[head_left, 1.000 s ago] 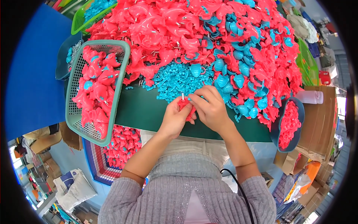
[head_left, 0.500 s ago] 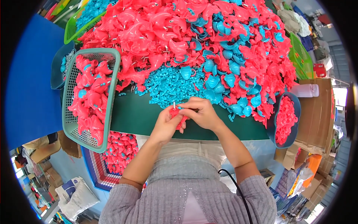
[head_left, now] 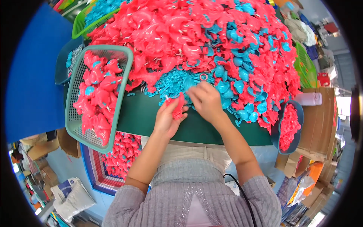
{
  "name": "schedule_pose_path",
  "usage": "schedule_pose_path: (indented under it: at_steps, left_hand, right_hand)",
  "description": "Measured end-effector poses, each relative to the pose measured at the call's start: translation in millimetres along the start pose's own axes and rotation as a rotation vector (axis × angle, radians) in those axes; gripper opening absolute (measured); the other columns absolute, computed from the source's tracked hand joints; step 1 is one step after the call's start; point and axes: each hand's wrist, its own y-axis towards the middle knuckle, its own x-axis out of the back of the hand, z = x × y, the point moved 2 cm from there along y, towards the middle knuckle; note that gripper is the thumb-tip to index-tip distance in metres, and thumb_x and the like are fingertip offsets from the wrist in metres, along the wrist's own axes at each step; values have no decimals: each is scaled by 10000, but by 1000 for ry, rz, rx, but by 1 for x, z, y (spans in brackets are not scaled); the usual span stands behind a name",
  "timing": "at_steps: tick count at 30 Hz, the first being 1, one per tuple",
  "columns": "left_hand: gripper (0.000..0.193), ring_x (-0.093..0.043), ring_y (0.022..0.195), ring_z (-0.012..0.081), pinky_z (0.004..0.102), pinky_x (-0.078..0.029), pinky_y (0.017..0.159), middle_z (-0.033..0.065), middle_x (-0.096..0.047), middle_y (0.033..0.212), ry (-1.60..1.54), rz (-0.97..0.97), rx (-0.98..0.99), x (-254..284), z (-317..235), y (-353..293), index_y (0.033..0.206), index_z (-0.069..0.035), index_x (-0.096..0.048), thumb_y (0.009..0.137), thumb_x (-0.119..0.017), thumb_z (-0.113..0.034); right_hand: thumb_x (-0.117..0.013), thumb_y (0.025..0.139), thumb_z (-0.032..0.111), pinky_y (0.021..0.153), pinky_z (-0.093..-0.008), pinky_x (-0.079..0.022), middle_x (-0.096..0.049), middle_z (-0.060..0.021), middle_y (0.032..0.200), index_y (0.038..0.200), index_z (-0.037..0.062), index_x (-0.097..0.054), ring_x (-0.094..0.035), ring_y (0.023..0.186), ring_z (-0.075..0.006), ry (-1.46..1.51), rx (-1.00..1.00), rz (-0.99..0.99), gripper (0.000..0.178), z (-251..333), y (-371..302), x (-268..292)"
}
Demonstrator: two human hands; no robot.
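Over the front of the green table, my left hand (head_left: pixel 166 117) is closed around a glossy red-pink plastic part (head_left: pixel 177 106) with a short metal pin showing at its top. My right hand (head_left: pixel 206 100) reaches to the near edge of a heap of small blue plastic pieces (head_left: pixel 168 81). Its fingertips are smeared by motion, pinched on a blurred blue cup-shaped piece (head_left: pixel 188 82). Just beyond that hand lies a small pink ring (head_left: pixel 203 77). A large pile of red-pink curved shells (head_left: pixel 159 30), mixed with blue cup-shaped pieces (head_left: pixel 223 87), spreads behind.
At the left stands a grey-green basket (head_left: pixel 125 77) of red-pink assembled parts, beside a dark tub (head_left: pixel 60 60) with metal pins. A dark blue tub (head_left: pixel 297 126) of pink rings sits at the right edge. Below the table, a blue-rimmed crate (head_left: pixel 89 170) holds more red-pink parts.
My right hand has left the part in my left hand and moved forward to the blue pieces. The left hand has drawn slightly left, keeping hold of the part. The whole view has shifted a little.
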Motion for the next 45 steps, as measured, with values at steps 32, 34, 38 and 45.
schedule_pose_path:
  at_steps: [32,34,38,45]
  left_hand:
    - [693,-547,1007,164,320,-449,877,77,-568,1079,24,168,-156,-50,26,-22,1213,-61,-465,958,-143,-619]
    - [694,-542,1013,164,321,-445,881,77,-565,1087,17,176,-150,-50,27,-22,1214,-60,-463,958,-140,-618]
    - [695,-530,1029,165,329,-433,895,77,-554,1107,7,184,-131,-50,27,-23,1222,-61,-454,959,-131,-617]
    - [691,-523,1044,178,337,-425,911,90,-545,1131,1,210,-137,-54,26,-25,1234,-61,-442,959,-136,-616]
  right_hand:
    - [-713,758,82,878,-395,-405,-561,-133,1157,796,32,-668,-442,1171,-342,140,-293,-19,77,46,-40,36]
    - [-712,760,83,878,-394,-406,-560,-136,1158,796,32,-668,-442,1171,-345,130,-293,-16,76,47,-40,37]
    - [-709,770,96,907,-401,-394,-552,-145,1158,799,27,-666,-454,1152,-326,140,-324,26,86,49,-36,41]
    - [-709,774,110,943,-411,-374,-540,-157,1165,798,26,-668,-463,1131,-306,163,-333,65,96,45,-32,42]
